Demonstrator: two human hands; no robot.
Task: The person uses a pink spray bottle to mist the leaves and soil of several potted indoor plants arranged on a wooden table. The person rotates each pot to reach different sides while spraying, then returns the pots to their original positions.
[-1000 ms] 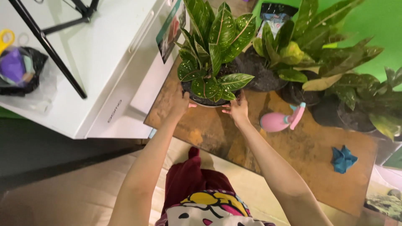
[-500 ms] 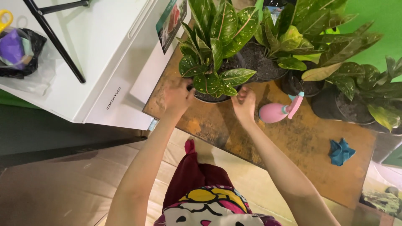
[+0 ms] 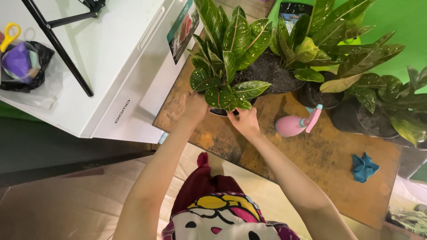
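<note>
A potted plant [image 3: 224, 58] with speckled green leaves stands in a dark pot at the near left of a worn brown table [image 3: 320, 160]. My left hand [image 3: 195, 106] presses against the pot's left side under the leaves. My right hand [image 3: 243, 121] grips the pot's near rim at the right, fingers curled on it. The leaves hide most of the pot.
Behind stand other potted plants [image 3: 311, 49], one more at the far right [image 3: 391, 106]. A pink spray bottle [image 3: 296, 124] lies just right of my right hand. A blue cloth [image 3: 364, 167] lies further right. A white appliance [image 3: 102, 58] with a black stand borders the table's left.
Both hands have closed in on the pot from its near side; the right hand has shifted left onto the rim, and the left hand sits lower against the pot.
</note>
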